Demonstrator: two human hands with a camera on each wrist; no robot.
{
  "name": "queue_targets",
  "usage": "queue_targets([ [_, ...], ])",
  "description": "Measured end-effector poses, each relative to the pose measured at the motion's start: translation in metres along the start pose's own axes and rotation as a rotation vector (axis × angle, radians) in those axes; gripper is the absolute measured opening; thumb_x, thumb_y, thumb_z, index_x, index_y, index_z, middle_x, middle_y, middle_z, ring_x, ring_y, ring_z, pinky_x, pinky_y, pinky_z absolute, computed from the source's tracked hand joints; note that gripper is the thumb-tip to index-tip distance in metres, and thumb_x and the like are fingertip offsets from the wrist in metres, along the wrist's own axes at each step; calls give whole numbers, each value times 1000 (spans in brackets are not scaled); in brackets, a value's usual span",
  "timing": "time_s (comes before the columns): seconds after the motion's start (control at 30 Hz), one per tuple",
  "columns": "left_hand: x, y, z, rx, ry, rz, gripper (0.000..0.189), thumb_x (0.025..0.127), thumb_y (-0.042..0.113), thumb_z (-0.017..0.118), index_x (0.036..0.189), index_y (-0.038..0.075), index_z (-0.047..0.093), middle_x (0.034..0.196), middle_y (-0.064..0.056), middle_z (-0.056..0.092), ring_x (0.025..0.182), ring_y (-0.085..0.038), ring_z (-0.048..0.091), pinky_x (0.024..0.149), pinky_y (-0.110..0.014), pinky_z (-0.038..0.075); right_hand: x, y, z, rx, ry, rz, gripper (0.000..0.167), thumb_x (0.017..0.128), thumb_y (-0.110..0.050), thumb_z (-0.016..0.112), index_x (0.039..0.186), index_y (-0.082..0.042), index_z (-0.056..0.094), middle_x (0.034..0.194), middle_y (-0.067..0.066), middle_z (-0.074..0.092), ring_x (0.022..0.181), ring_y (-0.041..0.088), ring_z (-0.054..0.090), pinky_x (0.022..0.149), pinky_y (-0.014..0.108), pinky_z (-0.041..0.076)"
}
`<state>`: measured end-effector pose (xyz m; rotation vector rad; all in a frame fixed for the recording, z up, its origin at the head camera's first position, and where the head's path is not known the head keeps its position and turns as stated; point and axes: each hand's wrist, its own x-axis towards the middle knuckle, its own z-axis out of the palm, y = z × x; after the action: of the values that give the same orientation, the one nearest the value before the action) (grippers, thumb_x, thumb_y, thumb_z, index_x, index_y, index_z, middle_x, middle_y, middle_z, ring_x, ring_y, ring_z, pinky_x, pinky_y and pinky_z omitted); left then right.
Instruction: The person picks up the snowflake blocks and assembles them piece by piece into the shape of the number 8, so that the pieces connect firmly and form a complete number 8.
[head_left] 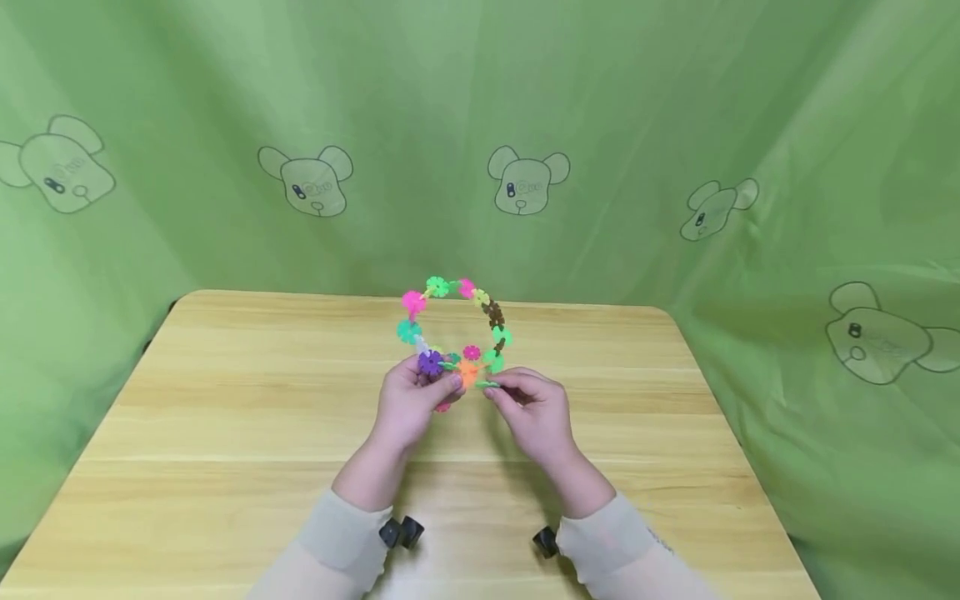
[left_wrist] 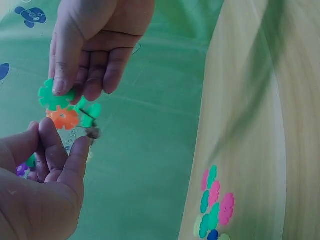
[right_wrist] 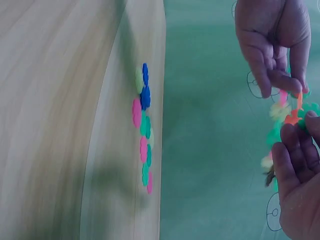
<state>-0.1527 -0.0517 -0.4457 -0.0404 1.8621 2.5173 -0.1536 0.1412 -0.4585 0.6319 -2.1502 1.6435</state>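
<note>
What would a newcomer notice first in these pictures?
Probably the bright ring of flower-shaped pieces, held above the table by the left hand, while the right hand pinches a green piece at its near side. Next, perhaps, the green curtain behind, printed with animal faces.

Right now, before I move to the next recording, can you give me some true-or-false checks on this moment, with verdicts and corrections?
1. The right hand pinches a green piece. True.
2. The left hand is empty. False: it grips a looped chain of flower-shaped pieces.
3. In the head view, an orange piece shows between the two hands. True.
4. The looped chain lies flat on the table. False: it is held up above it.
5. Several more pieces lie on the table. True.
6. The curtain behind is plain blue. False: it is green with printed animal heads.
</note>
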Motion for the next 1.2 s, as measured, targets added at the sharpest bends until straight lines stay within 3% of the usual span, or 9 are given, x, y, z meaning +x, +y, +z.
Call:
queue_targets([
  [0.17, -1, 2, 1, 21, -5, 5, 17, 91, -13, 72, 108, -9, 68, 93, -18, 73, 78, -14, 73, 79, -33, 65, 0, -6, 3, -15, 69, 3, 12, 85, 14, 80, 93, 5, 78, 92, 18, 77, 80, 9, 71, 73, 24, 62],
  [0.53, -2, -1, 1, -1, -1, 21, 21, 91, -13, 71, 111, -12, 67, 92, -12, 74, 77, -14, 73, 78, -33, 64, 0, -8, 3, -85, 88, -32, 14, 83, 15, 81, 92, 3, 80, 90, 19, 77, 76, 16, 73, 69, 23, 62],
  [0.73, -5, -1, 2, -32, -24, 23, 26, 91, -16, 70, 117, -16, 64, 95, -8, 73, 80, -13, 73, 81, -34, 64, 2, -7, 3, -144, 67, -157, 17, 81, 18, 81, 91, 4, 80, 87, 17, 77, 73, 24, 74, 70, 20, 61],
  [0.97, -7, -2, 5, 21, -31, 63, 29, 89, -19, 69, 118, -15, 66, 103, -20, 74, 82, -14, 74, 82, -34, 64, 1, -7, 3, -273, 57, -326, 18, 80, 18, 81, 89, 2, 80, 86, 12, 78, 74, 28, 75, 72, 19, 60],
  [1.2, -11, -3, 8, 10, -41, 51, 36, 91, -16, 69, 127, -14, 65, 109, -27, 73, 83, -13, 73, 83, -34, 64, 1, -6, -1, -291, 81, -441, 21, 78, 19, 78, 91, 3, 80, 88, 15, 78, 73, 29, 75, 70, 23, 62],
])
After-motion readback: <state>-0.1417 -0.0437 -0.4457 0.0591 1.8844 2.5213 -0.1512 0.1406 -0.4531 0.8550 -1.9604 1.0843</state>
